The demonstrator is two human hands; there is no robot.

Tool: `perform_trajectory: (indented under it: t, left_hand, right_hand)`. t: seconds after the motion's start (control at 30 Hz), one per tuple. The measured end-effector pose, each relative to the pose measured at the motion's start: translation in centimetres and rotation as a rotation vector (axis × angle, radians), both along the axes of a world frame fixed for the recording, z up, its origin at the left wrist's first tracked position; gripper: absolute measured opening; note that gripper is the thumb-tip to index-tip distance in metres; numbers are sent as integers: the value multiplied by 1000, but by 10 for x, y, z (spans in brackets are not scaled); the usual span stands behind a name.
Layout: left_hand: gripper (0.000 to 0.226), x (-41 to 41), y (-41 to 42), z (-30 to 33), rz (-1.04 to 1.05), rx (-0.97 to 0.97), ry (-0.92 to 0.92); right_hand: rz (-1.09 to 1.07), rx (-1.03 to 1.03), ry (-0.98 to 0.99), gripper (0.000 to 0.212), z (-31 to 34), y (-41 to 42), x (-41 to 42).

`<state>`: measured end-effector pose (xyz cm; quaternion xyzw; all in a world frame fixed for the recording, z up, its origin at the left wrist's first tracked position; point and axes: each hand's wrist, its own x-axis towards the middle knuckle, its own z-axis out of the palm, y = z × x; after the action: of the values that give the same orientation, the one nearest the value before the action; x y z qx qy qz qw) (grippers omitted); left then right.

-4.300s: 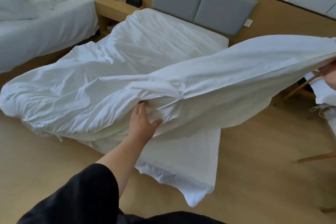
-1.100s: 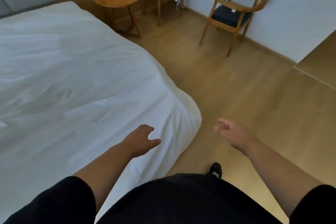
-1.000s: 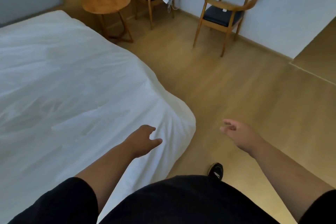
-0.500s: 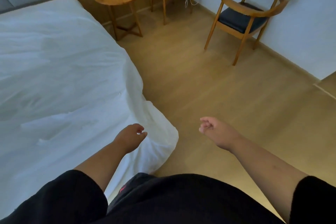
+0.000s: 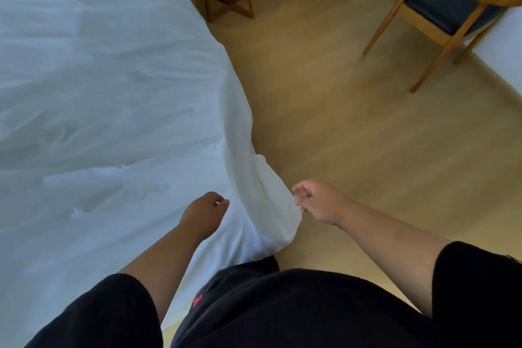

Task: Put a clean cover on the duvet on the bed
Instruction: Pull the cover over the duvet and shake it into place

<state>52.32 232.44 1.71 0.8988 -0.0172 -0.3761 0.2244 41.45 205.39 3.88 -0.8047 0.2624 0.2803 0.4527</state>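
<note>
Now both hands, left hand (image 5: 204,213) and right hand (image 5: 319,200) (fingers curled), hover by the duvet (image 5: 113,110) corner.

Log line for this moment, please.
left hand: over duvet, holding nothing | right hand: beside hanging corner, contact unclear | phase: reaching

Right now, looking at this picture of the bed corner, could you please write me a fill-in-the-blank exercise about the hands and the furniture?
1. The left hand is over the white ____.
2. The right hand is beside the duvet corner, above the wooden ____.
3. The chair has a wooden frame and a ____ seat.
4. The person's sleeves are ____.

Missing words: duvet; floor; dark; black
</note>
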Motion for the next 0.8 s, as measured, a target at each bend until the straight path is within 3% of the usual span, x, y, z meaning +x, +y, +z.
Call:
perform_trajectory:
  t: [0.27,0.47,0.53,0.6,0.7,0.8]
  left_hand:
    - [47,93,-23,-61,20,5,-64]
    - [45,133,-47,-105,73,119,-55]
    - [49,137,-53,-117,64,194,-32]
    - [53,138,-58,-125,30,265,-6]
    - [41,142,-69,-132,-61,336,-1]
    - [41,147,-73,-128,-71,310,1]
  right_hand:
    - [-119,59,123,22,-104,11,117]
    - [72,-99,118,49,-186,2,203]
    - [196,-48,95,70,-213,1,224]
    - [349,20,100,75,-237,5,233]
    - [482,-30,146,47,-257,16,222]
    - [353,-28,131,27,-256,9,205]
